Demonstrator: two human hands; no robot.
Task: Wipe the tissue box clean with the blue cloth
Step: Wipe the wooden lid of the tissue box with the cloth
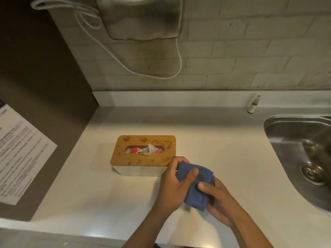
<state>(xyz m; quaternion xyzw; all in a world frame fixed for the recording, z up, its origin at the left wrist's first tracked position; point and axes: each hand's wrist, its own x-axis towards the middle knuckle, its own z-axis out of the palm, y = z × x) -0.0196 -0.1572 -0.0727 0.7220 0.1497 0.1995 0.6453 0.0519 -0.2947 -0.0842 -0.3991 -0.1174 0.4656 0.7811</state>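
The tissue box (143,154) stands in the middle of the white counter (89,194). It has a wooden lid with wet spots and a white body, and a tissue pokes from its slot. A bunched blue cloth (197,187) is held just off the box's front right corner. My left hand (173,183) grips the cloth's left side, thumb on top. My right hand (218,199) holds it from below and the right, thumb pressed on it. The cloth hangs above the counter and is not touching the box's lid.
A steel sink (300,158) is set into the counter at the right. A small bottle (253,104) stands by the back wall. A metal hand dryer (143,17) with a white cable hangs above. A printed notice (19,154) is on the left wall.
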